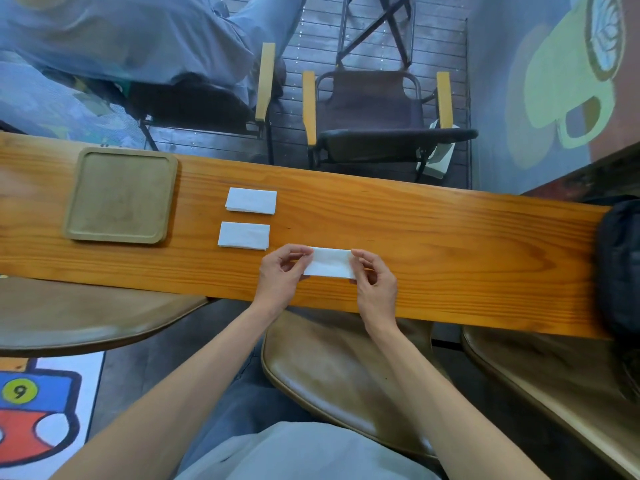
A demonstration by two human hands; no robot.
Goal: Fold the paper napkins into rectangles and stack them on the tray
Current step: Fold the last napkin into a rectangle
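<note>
A white paper napkin [330,262], folded into a rectangle, lies near the front edge of the long wooden table [433,237]. My left hand [282,275] pinches its left end and my right hand [375,282] pinches its right end. Two other folded white napkins lie to the left, one [251,200] farther back and one [244,235] nearer me. A square tan tray [121,195] with nothing on it sits at the table's left.
A dark bag [620,265] rests on the table's right end. Two folding chairs with yellow armrests [377,116] stand beyond the table; a person in light clothing [138,39] sits in the left one. Wooden stools [346,372] are under the near edge.
</note>
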